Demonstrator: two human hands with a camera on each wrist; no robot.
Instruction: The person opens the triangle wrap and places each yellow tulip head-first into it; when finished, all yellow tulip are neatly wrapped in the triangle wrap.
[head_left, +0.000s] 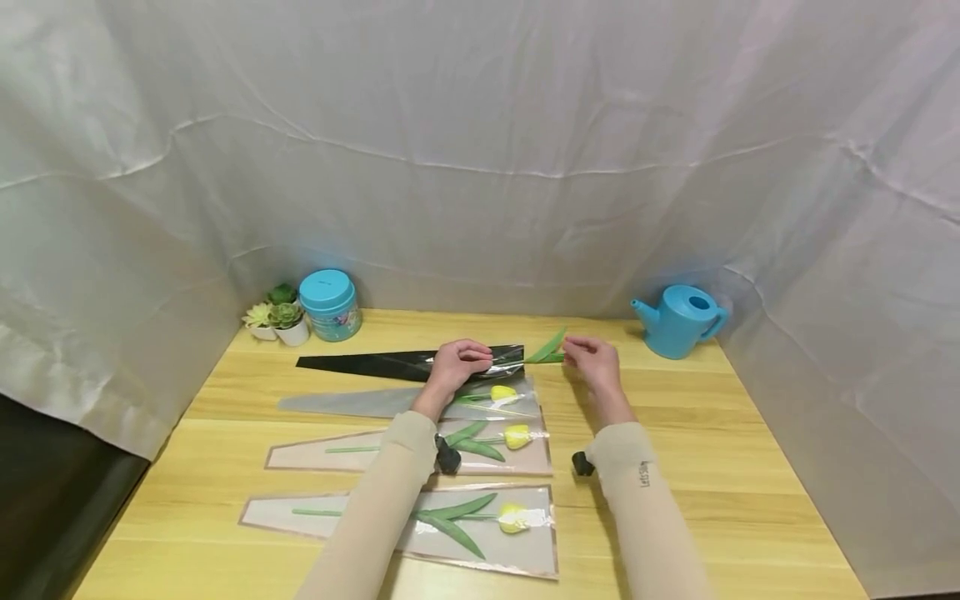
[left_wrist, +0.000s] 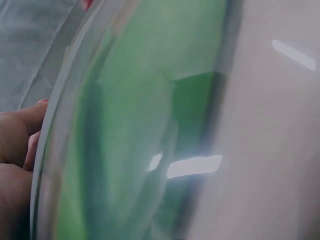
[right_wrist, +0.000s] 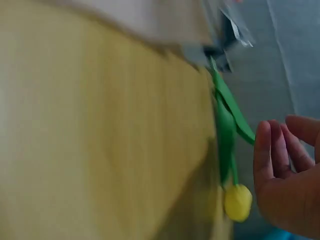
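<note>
At the back of the table, my left hand (head_left: 459,365) pinches the open end of a black flower sleeve (head_left: 375,363) with its clear front. A tulip (right_wrist: 238,202) sticks out of that end, its stem inside and its green leaves (head_left: 546,350) outside. My right hand (head_left: 594,363) is beside the leaves, fingers loosely bent; one leaf's tip passes behind it in the right wrist view. I see nothing clearly gripped there. From the head, that hand covers the yellow bloom. Clear film and a blurred green leaf (left_wrist: 140,125) mostly hide the left fingers in the left wrist view.
Nearer me lie a grey sleeve (head_left: 337,403) and two pale sleeves (head_left: 300,454), each with a yellow tulip inside. Small potted succulents (head_left: 285,317) and a blue-lidded jar (head_left: 330,304) stand back left. A blue watering can (head_left: 678,322) is back right, before the grey curtain (head_left: 480,233).
</note>
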